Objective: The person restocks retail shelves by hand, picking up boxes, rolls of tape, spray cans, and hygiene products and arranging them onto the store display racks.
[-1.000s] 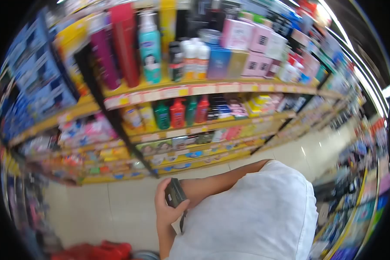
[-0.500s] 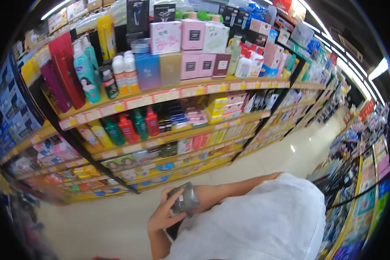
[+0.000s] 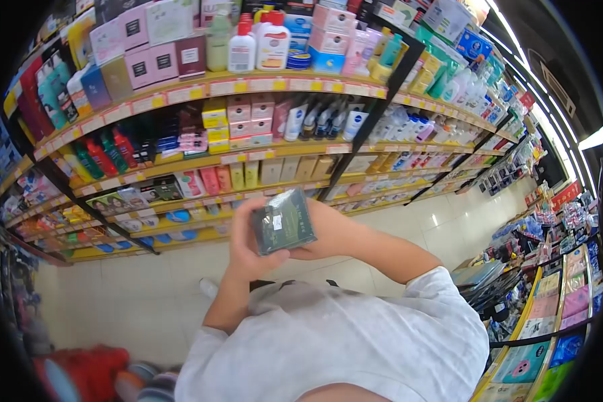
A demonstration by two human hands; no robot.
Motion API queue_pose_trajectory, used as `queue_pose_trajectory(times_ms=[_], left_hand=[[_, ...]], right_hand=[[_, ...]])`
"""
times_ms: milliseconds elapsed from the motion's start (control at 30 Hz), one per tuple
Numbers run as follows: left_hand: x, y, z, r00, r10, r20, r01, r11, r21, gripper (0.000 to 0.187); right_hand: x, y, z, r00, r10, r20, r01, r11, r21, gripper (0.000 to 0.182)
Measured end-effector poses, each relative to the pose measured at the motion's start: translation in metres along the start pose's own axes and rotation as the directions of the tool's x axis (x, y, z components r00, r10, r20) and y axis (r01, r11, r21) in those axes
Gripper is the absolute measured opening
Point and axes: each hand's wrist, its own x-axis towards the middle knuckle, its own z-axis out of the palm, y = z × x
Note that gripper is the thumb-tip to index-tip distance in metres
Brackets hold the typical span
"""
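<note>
A dark green box [image 3: 285, 224] in shiny clear wrap, with a small white label on its face, is held in front of my chest. My left hand [image 3: 244, 244] grips its left side, with the thumb along the lower edge. On the right side, my right hand [image 3: 325, 231] is against the box, its fingers mostly hidden behind it. Beyond the box stands a shelf unit [image 3: 248, 157] with bottles, tubes and small cartons in rows.
Pink and white boxes [image 3: 130, 28] and white bottles [image 3: 273, 43] stand on the top shelf. More racks of packaged goods [image 3: 539, 305] line the right. A red item [image 3: 90, 372] is at the lower left, above the pale tiled floor [image 3: 161, 285].
The view has turned to the right along the shelves. The box and both my hands are higher in view, and the box's labelled face shows more fully. A red item has appeared at the lower left.
</note>
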Motion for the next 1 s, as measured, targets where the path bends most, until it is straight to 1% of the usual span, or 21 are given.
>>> queue_pose_trajectory(times_ms=[33, 67, 167, 200, 267, 300, 333, 367, 433, 467, 500, 533, 567, 633, 667, 700, 767, 867, 900, 967, 1000], left_hand=[[0.011, 0.006, 0.015, 1.000, 0.025, -0.013, -0.025, 1.000, -0.016, 0.092], [0.018, 0.011, 0.029, 0.998, 0.052, -0.030, -0.053, 0.998, -0.029, 0.097], [0.034, 0.012, 0.057, 0.984, 0.143, -0.104, -0.152, 0.985, -0.084, 0.102], [0.036, 0.007, 0.059, 0.979, 0.161, -0.122, -0.171, 0.982, -0.082, 0.113], [0.041, -0.001, 0.074, 0.984, 0.081, -0.156, -0.120, 0.958, -0.259, 0.123], [0.047, -0.005, 0.081, 0.985, 0.039, -0.167, -0.096, 0.933, -0.347, 0.128], [0.054, -0.009, 0.087, 0.990, -0.052, -0.134, -0.008, 0.908, -0.419, 0.133], [0.062, -0.014, 0.093, 0.985, -0.143, -0.099, 0.078, 0.871, -0.486, 0.140], [0.079, -0.030, 0.106, 0.961, -0.275, 0.025, 0.219, 0.704, -0.676, 0.136], [0.088, -0.051, 0.111, 0.958, -0.250, 0.138, 0.279, 0.710, -0.646, 0.123], [0.096, -0.069, 0.117, 0.935, -0.306, 0.177, 0.343, 0.666, -0.662, 0.119], [0.102, -0.085, 0.125, 0.907, -0.359, 0.220, 0.407, 0.614, -0.676, 0.115], [0.111, -0.102, 0.134, 0.876, -0.403, 0.264, 0.464, 0.559, -0.687, 0.111], [0.137, -0.136, 0.153, 0.871, -0.341, 0.354, 0.490, 0.564, -0.664, 0.104], [0.148, -0.150, 0.159, 0.855, -0.322, 0.407, 0.519, 0.558, -0.648, 0.104], [0.157, -0.162, 0.166, 0.832, -0.308, 0.462, 0.552, 0.551, -0.626, 0.103], [0.182, -0.179, 0.180, 0.840, -0.272, 0.469, 0.523, 0.631, -0.573, 0.100], [0.227, -0.196, 0.203, 0.867, -0.211, 0.451, 0.455, 0.703, -0.547, 0.095], [0.241, -0.200, 0.210, 0.877, -0.190, 0.441, 0.430, 0.719, -0.545, 0.093], [0.268, -0.206, 0.225, 0.874, -0.081, 0.479, 0.360, 0.769, -0.528, 0.091], [0.280, -0.209, 0.233, 0.867, -0.027, 0.498, 0.325, 0.788, -0.523, 0.089]], right_hand=[[-0.006, -0.001, -0.016, 0.999, -0.036, -0.014, 0.036, 0.999, -0.012, 0.038], [-0.013, -0.006, -0.034, 0.998, 0.007, -0.070, -0.004, 0.999, 0.042, 0.050], [-0.043, 0.019, -0.068, 0.999, -0.019, -0.036, 0.022, 0.996, 0.082, 0.070], [-0.048, 0.027, -0.073, 0.993, 0.048, -0.109, -0.024, 0.977, 0.210, 0.076], [-0.060, 0.040, -0.080, 0.955, 0.208, -0.213, -0.090, 0.883, 0.461, 0.089], [-0.060, 0.048, -0.080, 0.944, 0.187, -0.273, 0.000, 0.825, 0.565, 0.092], [-0.058, 0.055, -0.075, 0.926, 0.181, -0.332, 0.089, 0.749, 0.657, 0.095], [-0.062, 0.065, -0.078, 0.927, 0.171, -0.333, 0.085, 0.770, 0.632, 0.093], [-0.070, 0.086, -0.084, 0.930, 0.151, -0.336, 0.079, 0.809, 0.582, 0.089], [-0.075, 0.098, -0.092, 0.938, 0.132, -0.320, 0.006, 0.919, 0.395, 0.088], [-0.079, 0.109, -0.100, 0.946, 0.119, -0.303, -0.065, 0.981, 0.182, 0.087], [-0.082, 0.119, -0.109, 0.927, 0.158, -0.339, -0.092, 0.975, 0.202, 0.077], [-0.090, 0.132, -0.118, 0.927, 0.175, -0.332, -0.118, 0.976, 0.186, 0.074], [-0.107, 0.158, -0.139, 0.923, 0.216, -0.317, -0.174, 0.973, 0.154, 0.068], [-0.113, 0.166, -0.150, 0.905, 0.274, -0.325, -0.218, 0.956, 0.198, 0.055], [-0.117, 0.177, -0.166, 0.930, 0.222, -0.294, -0.190, 0.973, 0.133, 0.054], [-0.123, 0.200, -0.198, 0.965, 0.120, -0.233, -0.121, 0.993, 0.011, 0.050], [-0.134, 0.221, -0.229, 0.958, 0.163, -0.236, -0.189, 0.978, -0.091, 0.047], [-0.137, 0.226, -0.244, 0.968, 0.133, -0.211, -0.164, 0.977, -0.136, 0.047], [-0.142, 0.231, -0.276, 0.983, 0.079, -0.168, -0.117, 0.967, -0.227, 0.046], [-0.144, 0.233, -0.289, 0.984, 0.073, -0.161, -0.105, 0.975, -0.198, 0.046]])
